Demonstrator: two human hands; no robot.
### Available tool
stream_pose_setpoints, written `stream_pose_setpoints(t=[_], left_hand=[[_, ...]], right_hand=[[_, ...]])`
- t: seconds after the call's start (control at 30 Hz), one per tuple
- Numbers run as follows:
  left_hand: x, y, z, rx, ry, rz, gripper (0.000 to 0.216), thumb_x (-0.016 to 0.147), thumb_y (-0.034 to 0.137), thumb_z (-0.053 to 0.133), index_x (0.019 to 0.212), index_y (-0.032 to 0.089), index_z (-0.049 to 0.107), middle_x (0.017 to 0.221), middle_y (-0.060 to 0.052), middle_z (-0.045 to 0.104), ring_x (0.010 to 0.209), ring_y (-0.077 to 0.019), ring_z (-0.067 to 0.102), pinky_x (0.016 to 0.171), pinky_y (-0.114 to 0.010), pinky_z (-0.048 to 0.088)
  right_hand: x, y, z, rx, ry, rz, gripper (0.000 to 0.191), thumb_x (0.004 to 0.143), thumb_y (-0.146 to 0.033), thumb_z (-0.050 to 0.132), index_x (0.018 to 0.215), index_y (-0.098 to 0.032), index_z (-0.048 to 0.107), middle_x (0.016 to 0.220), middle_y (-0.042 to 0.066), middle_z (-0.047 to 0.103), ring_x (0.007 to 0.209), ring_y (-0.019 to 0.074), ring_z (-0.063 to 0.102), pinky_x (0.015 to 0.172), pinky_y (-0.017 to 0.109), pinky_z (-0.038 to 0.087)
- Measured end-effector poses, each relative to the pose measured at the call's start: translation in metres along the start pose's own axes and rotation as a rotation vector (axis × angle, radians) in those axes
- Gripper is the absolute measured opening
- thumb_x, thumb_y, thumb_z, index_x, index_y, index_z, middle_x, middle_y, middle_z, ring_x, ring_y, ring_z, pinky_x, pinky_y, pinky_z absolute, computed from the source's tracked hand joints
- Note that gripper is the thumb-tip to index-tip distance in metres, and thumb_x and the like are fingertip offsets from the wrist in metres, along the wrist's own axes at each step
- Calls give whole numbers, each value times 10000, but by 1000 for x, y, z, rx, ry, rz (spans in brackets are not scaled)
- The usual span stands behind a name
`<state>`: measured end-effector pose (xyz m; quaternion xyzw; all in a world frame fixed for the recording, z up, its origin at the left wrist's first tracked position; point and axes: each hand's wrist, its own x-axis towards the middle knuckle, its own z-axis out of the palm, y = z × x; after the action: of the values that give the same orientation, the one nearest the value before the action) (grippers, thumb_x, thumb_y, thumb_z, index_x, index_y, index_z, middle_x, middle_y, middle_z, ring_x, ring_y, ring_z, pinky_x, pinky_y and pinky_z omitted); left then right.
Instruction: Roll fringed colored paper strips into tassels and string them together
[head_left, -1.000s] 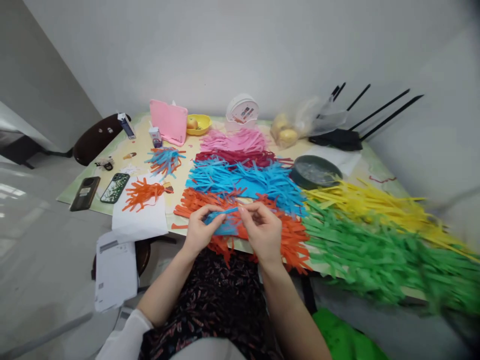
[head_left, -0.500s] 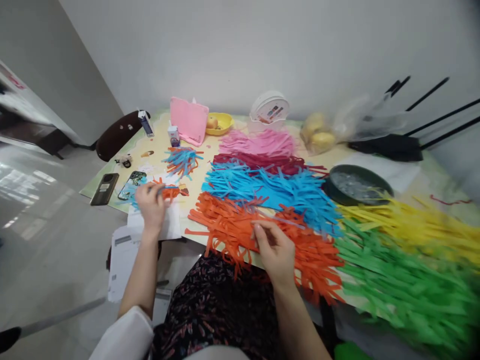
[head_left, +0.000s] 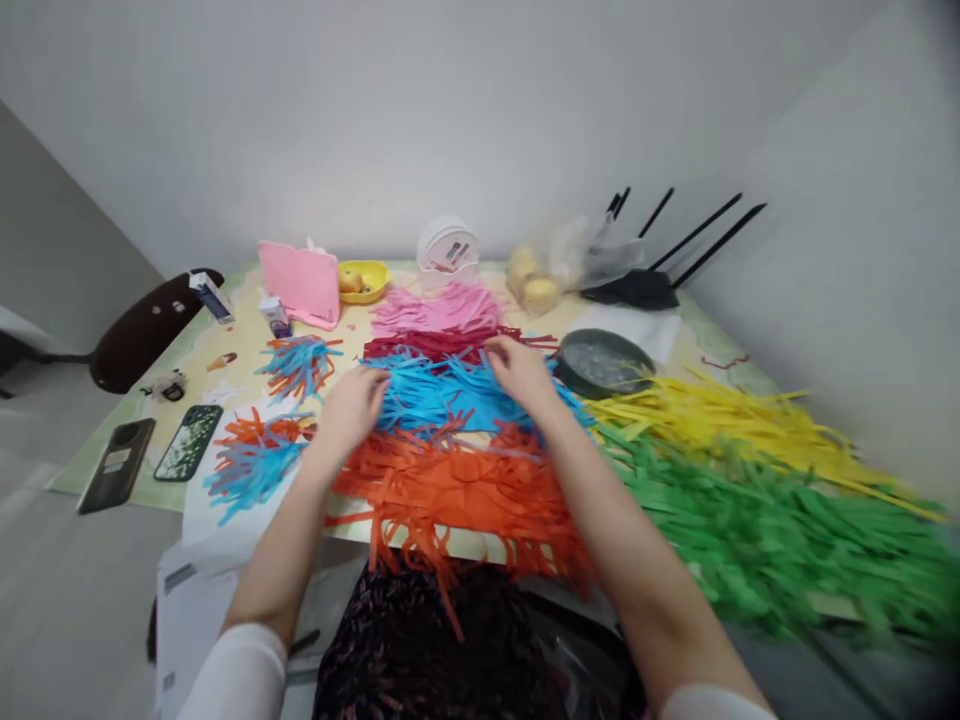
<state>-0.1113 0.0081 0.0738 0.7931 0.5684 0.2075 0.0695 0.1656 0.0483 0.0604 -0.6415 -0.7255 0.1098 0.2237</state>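
A length of blue fringed paper (head_left: pixel 427 395) lies across the middle of the table. My left hand (head_left: pixel 351 412) is at its left end, fingers curled in on the strips. My right hand (head_left: pixel 521 372) bends over its far edge, with thumb and fingers drawn together where blue meets crimson fringed paper (head_left: pixel 427 345). Orange fringed paper (head_left: pixel 457 487) lies nearest me, some strips hanging over the table edge. Left of my left hand, an orange-and-blue tassel (head_left: pixel 259 460) rests on a white sheet. Another such tassel (head_left: pixel 300 365) lies farther back.
Pink fringe (head_left: pixel 442 308) lies at the back; yellow (head_left: pixel 720 420) and green fringe (head_left: pixel 772 530) spread rightward. A dark round bowl (head_left: pixel 606 362) stands right of the blue. Two phones (head_left: pixel 116 465), small cartons (head_left: pixel 276 318), a pink tablet case (head_left: pixel 300 283) and a yellow dish (head_left: pixel 375 278) sit left.
My left hand has let go of the orange-and-blue tassel, now on the white sheet, and moved right to the blue fringe. My right hand has moved forward from the orange fringe. The view has shifted right.
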Motion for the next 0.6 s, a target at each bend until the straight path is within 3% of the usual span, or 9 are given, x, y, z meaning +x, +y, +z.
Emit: stream_pose_setpoints(t=[0.07,0.13,0.23,0.33,0.43,0.5,0.6], left_hand=[[47,30,35,2,-99,73,262,926,179,505,1043,185,740,1055,-108,730,1000,-226,666,906,-313,487],[80,49,73,39,-181,108,183,872,121,573,920,141,748,970,-119,729,958,-216,672,901,-308,494],[97,50,111,125,-235,109,177,913,152,571,1028,106,696,1102,-123,691,1065,-222,637,985,-394,475],[94,35,121,202,-276,98,230,966,186,496,1122,118,650,1182,-123,655,1108,-243,613,964,-448,483],[94,30,116,245,-303,106,279,969,156,421,1099,127,666,1159,-155,652,1075,-260,615,920,-426,488],[100,36,115,271,-286,104,313,976,165,381,1105,120,662,1154,-181,639,1109,-288,589,945,-460,462],[116,50,120,288,-272,139,336,983,178,357,1140,114,647,1195,-195,610,1217,-302,517,1021,-473,404]], right_hand=[[21,-5,25,-42,-77,-25,257,894,-180,561,1131,-149,656,1181,128,712,1092,227,644,945,300,470],[30,-5,47,-97,-106,-22,319,848,-162,623,1167,-154,637,1253,145,673,1163,262,598,958,351,465],[32,14,56,-167,-85,43,355,898,-109,514,1241,-155,592,1271,172,643,1176,279,580,935,385,468],[31,48,31,-207,-27,167,383,927,-62,381,1261,-100,566,1150,216,664,1057,279,636,876,384,485],[28,66,2,-231,74,228,451,945,-88,339,1373,-11,457,1290,314,558,1183,358,564,926,466,458],[27,60,-4,-210,87,129,469,978,-158,347,1424,-34,422,1411,292,484,1304,364,469,1011,483,411],[34,35,14,-138,-32,-89,365,1006,-236,393,1309,-152,579,1324,160,612,1245,257,543,1035,366,425]])
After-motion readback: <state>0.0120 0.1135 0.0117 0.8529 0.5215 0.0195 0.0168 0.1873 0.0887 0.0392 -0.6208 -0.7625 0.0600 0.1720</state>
